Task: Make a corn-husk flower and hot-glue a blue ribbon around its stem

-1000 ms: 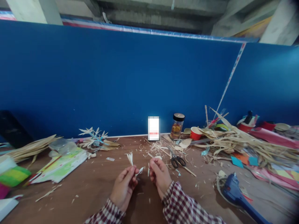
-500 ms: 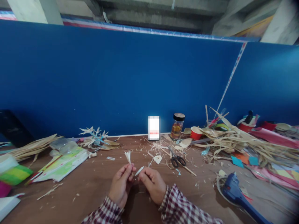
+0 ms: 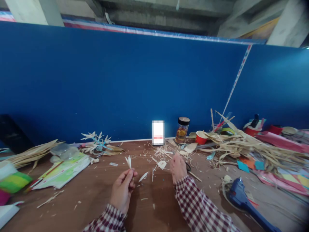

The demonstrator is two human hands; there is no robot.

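Observation:
My left hand (image 3: 123,188) is shut on the stem of a small fan of pale, pointed leaf strips (image 3: 128,161), held upright above the brown table (image 3: 96,193). A loose pale petal strip (image 3: 143,176) lies on the table just right of that hand. My right hand (image 3: 178,167) is stretched forward and right, lying over the black-handled scissors (image 3: 188,166), of which only a bit of handle shows. Its fingers are hidden, so I cannot tell whether it grips them. Both sleeves are red and white check.
A blue glue gun (image 3: 238,195) lies front right. A heap of dried leaf strips (image 3: 251,148), a red paper cup (image 3: 200,137) and a jar (image 3: 182,129) stand at the back. Leaf shavings (image 3: 161,151) litter the middle. Coloured papers (image 3: 62,169) lie left, against a blue partition (image 3: 145,83).
My right hand let go of the petal strip, which now lies on the table, and moved right and forward onto the scissors. My left hand kept the fan and shifted slightly left.

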